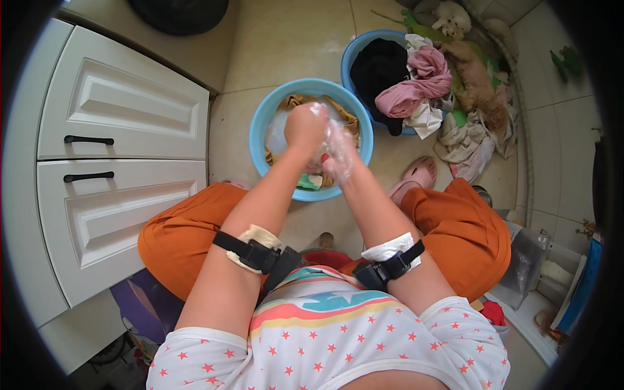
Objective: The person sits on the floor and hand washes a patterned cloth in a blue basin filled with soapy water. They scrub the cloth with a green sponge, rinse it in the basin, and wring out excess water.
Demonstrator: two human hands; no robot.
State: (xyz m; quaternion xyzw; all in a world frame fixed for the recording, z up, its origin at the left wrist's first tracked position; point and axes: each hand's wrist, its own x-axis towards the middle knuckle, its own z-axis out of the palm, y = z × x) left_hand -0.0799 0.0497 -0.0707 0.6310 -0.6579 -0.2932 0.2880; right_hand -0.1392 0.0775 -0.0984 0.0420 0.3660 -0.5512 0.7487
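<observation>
A light blue plastic basin stands on the floor before me, with a mustard-brown cloth in sudsy water. Over its middle, my left hand is curled with the fingers closed, touching foam. My right hand, covered in suds, is close beside it; a small red spot shows between them. Foam hides the fingers, so I cannot tell whether either hand grips anything. A green and white piece lies near the basin's close edge.
A second blue basin holds black, white and pink clothes. Right of it, a curly-haired tan dog lies near crumpled cloths. White cabinets border the left side; a dark round object is at upper left.
</observation>
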